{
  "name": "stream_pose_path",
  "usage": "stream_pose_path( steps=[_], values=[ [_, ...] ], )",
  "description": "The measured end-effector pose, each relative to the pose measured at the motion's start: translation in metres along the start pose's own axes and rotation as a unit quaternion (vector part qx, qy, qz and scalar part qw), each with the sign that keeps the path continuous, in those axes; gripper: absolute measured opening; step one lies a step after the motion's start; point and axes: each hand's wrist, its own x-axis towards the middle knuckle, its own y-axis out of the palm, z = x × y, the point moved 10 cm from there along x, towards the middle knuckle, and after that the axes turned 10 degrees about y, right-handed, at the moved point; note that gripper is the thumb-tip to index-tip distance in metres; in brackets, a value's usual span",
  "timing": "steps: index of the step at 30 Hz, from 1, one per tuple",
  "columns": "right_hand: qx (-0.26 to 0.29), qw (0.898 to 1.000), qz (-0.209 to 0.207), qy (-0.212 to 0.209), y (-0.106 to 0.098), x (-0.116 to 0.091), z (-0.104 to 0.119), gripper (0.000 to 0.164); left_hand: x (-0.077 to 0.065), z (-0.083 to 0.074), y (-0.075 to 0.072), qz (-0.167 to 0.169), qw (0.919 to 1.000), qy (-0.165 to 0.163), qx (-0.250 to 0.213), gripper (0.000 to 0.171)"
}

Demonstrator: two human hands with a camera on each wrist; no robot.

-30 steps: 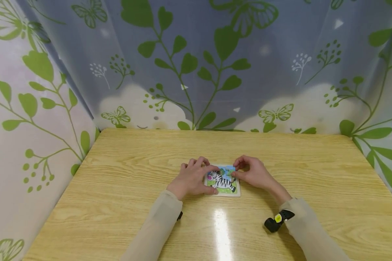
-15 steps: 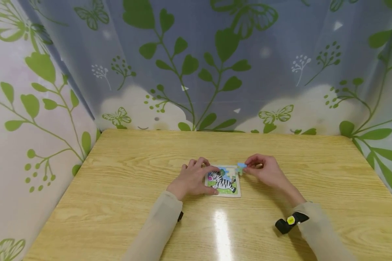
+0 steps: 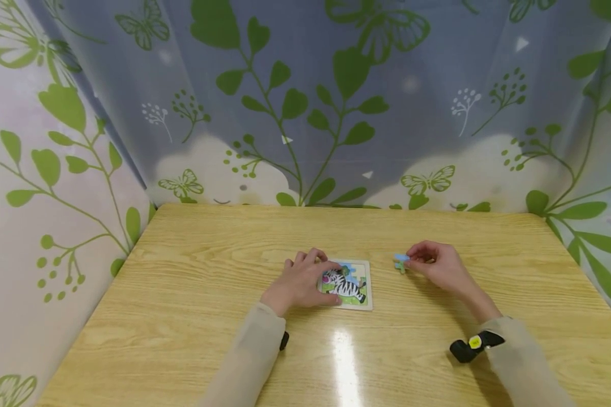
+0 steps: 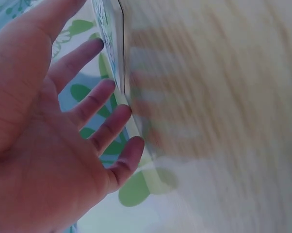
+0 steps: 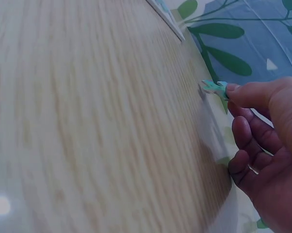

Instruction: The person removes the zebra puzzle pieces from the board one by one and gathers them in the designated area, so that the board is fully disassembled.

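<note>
A small square jigsaw puzzle with a zebra picture [image 3: 370, 289] lies on the table. My left hand [image 3: 296, 287] rests over its left side, thumb on the near edge and index finger on the upper part, fingers spread. In the left wrist view the puzzle's edge [image 4: 118, 48] shows beyond the fingertips. Pale bare backing shows at the picture's upper right. To the right of the puzzle, my right hand [image 3: 440, 268] pinches a blue and green puzzle piece [image 3: 400, 263] between thumb and fingers. The right wrist view shows that piece [image 5: 215, 88] sticking out past the thumb tip, close over the tabletop.
The wooden table [image 3: 224, 243] reaches back to a curtain [image 3: 305, 113] printed with leaves and butterflies, and another printed cloth [image 3: 66, 186] hangs on the left. A black strap with a camera [image 3: 470, 346] sits on the right wrist.
My right hand has lifted the puzzle piece out of the upper right of the zebra puzzle and carried it to the right. The left hand has stayed on the puzzle.
</note>
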Motion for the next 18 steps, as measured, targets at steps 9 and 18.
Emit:
stream_pose_path(
  steps=[9,18],
  values=[
    [-0.06,0.998,-0.006,0.004,-0.0064,0.0031,-0.0055,0.017,0.0062,-0.0046,-0.0019,-0.029,0.9996,-0.004,-0.006,0.063],
    [-0.106,0.994,-0.016,-0.004,-0.0094,0.0084,-0.0072,0.015,0.0085,-0.0011,0.0001,-0.017,0.9994,-0.031,-0.001,0.063]
  ],
)
